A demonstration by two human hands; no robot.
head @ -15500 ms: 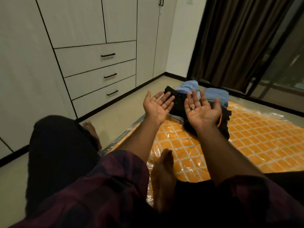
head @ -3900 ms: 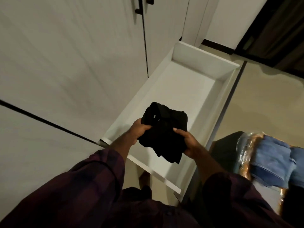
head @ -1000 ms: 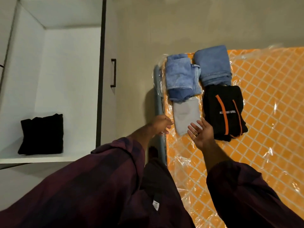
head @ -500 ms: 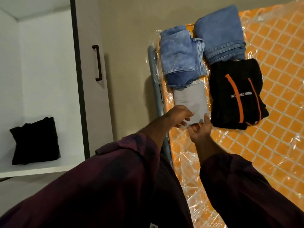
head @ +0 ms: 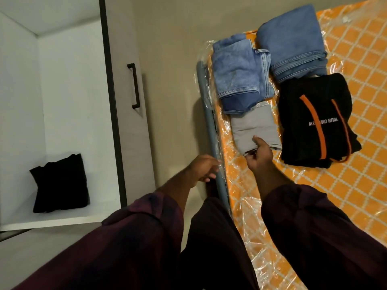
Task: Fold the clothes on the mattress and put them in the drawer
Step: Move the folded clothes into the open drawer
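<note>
Head view, only cam.

R hand (head: 258, 154) is sitting at the near edge of the folded grey garment (head: 254, 126), thumb lying on top of the cloth, other fingers curled under that edge: looks like a pinch on the near hem, not a full grasp. L hand (head: 202, 167) is hanging loosely curled at about 9 o'clock from the R hand, over the mattress rail (head: 211, 126), holding nothing.

Key relation: grey piece is lying at 12 o'clock from the R grip, long axis running roughly 12–6, far end tucked under the lighter folded jeans (head: 240, 74). R hand is on it; L hand is near but apart.

Other clothes on the orange mattress (head: 356, 185): second folded jeans (head: 293, 42) at approx 1 o'clock from the grip, black top w/ orange stripes (head: 316, 120) just beside the grey piece at 2–3 o'clock.

Drawer (head: 69, 91) is standing open well off at 9 o'clock, one black folded garment (head: 60, 184) in its near end.

Judgement: next move is likely a pull toward 6 o'clock to free the grey piece from under the jeans; jeans may drag along and unfold. L hand is prob. needed at the 9 o'clock side for support.
</note>
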